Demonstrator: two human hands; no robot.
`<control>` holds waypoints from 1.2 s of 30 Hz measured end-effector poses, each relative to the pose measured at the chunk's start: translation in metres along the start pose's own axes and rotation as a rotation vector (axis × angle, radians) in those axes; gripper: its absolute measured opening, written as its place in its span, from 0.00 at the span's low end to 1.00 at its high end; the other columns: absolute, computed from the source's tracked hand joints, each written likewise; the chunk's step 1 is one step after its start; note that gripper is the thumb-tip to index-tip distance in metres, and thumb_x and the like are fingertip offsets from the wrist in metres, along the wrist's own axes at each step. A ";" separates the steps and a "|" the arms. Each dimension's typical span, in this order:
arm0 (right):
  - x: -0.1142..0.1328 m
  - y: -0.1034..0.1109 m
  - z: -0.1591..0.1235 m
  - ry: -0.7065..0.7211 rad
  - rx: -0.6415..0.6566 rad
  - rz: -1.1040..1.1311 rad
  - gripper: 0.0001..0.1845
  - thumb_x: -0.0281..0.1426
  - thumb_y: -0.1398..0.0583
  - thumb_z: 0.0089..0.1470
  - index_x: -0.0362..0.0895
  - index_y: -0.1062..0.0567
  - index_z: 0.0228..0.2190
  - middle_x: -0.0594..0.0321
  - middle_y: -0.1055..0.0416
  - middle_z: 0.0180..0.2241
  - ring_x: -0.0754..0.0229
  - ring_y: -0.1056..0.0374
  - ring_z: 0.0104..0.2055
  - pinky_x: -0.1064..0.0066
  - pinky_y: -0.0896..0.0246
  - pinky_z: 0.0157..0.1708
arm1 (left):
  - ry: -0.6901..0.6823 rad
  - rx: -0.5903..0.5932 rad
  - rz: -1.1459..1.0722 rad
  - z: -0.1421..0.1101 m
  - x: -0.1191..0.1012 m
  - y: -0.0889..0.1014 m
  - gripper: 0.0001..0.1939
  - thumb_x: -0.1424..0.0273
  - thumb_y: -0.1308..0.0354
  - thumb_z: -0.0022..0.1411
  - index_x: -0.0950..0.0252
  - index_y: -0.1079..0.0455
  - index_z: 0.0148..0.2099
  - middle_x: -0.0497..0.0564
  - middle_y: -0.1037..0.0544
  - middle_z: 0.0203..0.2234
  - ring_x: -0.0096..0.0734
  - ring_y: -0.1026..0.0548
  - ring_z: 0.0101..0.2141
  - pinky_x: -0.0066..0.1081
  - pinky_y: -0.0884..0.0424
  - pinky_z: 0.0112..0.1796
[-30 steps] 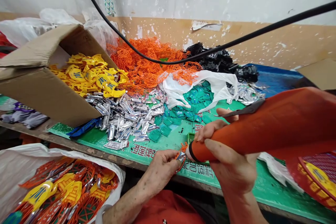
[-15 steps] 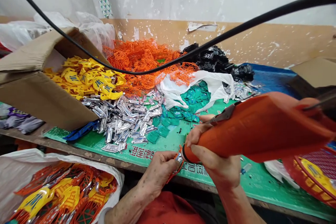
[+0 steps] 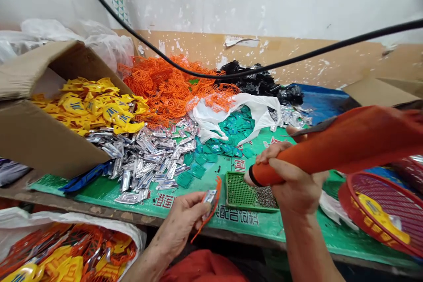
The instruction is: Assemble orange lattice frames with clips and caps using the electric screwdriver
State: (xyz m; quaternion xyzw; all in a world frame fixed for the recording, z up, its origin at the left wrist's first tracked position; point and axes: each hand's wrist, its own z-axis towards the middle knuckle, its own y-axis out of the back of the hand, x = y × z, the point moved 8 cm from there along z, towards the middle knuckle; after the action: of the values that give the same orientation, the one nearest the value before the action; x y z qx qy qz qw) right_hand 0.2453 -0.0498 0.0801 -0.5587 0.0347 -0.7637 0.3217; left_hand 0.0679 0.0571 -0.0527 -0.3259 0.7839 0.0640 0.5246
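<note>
Head view: the green printed mat [image 3: 330, 229] runs across the bench before you, with a cardboard box [image 3: 49, 141] of yellow plastic pieces [image 3: 89, 108] at its far left, a heap of orange plastic lattice [image 3: 161, 92] beyond it, and a red round basket [image 3: 350, 202] at its right end. Your right hand [image 3: 294, 180] is closed around the narrow end of an orange tapered tool [image 3: 330, 150] above the mat; its black-ringed tip points left and down, its long axis rising to the upper right. A green perforated tray [image 3: 243, 191] lies just below that tip. Your left hand [image 3: 180, 224], over the mat's near edge, is pinched shut on a small silver metal piece [image 3: 209, 199], with a thin orange plastic strip [image 3: 214, 207] curving past it, nearly upright. The piece looks light, thin and stiff: take it by its edges. The strip looks springy: hold it close to the piece.
</note>
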 end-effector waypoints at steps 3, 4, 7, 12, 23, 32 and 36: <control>-0.012 0.031 0.016 0.066 -0.117 -0.164 0.08 0.26 0.34 0.34 0.42 0.28 0.21 0.68 0.31 0.21 0.63 0.35 0.22 0.64 0.35 0.28 | 0.012 -0.068 -0.103 0.001 0.000 0.015 0.18 0.58 0.32 0.46 0.68 0.29 0.31 0.43 0.32 0.19 0.18 0.41 0.18 0.21 0.45 0.20; -0.018 0.040 0.020 0.075 -0.135 -0.202 0.07 0.27 0.34 0.33 0.41 0.28 0.19 0.67 0.31 0.21 0.63 0.35 0.21 0.64 0.35 0.28 | 0.004 -0.079 -0.122 0.002 -0.002 0.019 0.18 0.58 0.31 0.45 0.68 0.29 0.30 0.44 0.31 0.20 0.19 0.39 0.19 0.21 0.41 0.21; -0.035 0.056 0.026 0.066 -0.155 -0.245 0.08 0.28 0.33 0.33 0.40 0.27 0.19 0.66 0.31 0.20 0.62 0.35 0.21 0.64 0.35 0.27 | -0.020 -0.091 -0.135 0.002 -0.009 0.023 0.19 0.59 0.30 0.44 0.66 0.32 0.28 0.44 0.29 0.21 0.20 0.35 0.20 0.23 0.34 0.23; -0.047 0.059 0.026 0.052 -0.151 -0.253 0.10 0.28 0.32 0.32 0.41 0.27 0.21 0.66 0.31 0.21 0.62 0.35 0.22 0.65 0.36 0.26 | -0.003 -0.078 -0.113 -0.001 -0.009 0.017 0.15 0.63 0.31 0.48 0.66 0.33 0.30 0.44 0.29 0.23 0.23 0.32 0.23 0.27 0.27 0.27; -0.050 0.054 0.024 0.052 -0.150 -0.251 0.10 0.27 0.32 0.32 0.41 0.27 0.22 0.67 0.30 0.20 0.62 0.35 0.21 0.65 0.36 0.26 | 0.059 -0.101 -0.113 0.002 -0.003 0.006 0.14 0.64 0.34 0.46 0.67 0.32 0.29 0.43 0.29 0.22 0.22 0.31 0.23 0.31 0.24 0.30; -0.049 0.054 0.023 0.069 -0.158 -0.272 0.10 0.27 0.33 0.32 0.41 0.27 0.22 0.67 0.29 0.20 0.62 0.35 0.21 0.64 0.35 0.28 | 0.030 -0.082 0.150 0.010 0.003 0.010 0.15 0.59 0.39 0.51 0.67 0.33 0.32 0.44 0.28 0.21 0.22 0.31 0.20 0.24 0.31 0.23; -0.048 0.053 0.022 0.075 -0.166 -0.282 0.11 0.27 0.32 0.31 0.41 0.27 0.21 0.67 0.29 0.20 0.62 0.34 0.22 0.65 0.35 0.28 | -0.015 -0.091 0.333 0.013 -0.004 0.008 0.15 0.58 0.44 0.53 0.66 0.35 0.30 0.43 0.29 0.16 0.19 0.35 0.16 0.20 0.40 0.18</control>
State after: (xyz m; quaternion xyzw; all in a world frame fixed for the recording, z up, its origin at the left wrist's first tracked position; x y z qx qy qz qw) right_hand 0.2969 -0.0591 0.0268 -0.5538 0.0307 -0.8160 0.1625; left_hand 0.0742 0.0701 -0.0569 -0.2146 0.8193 0.1880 0.4974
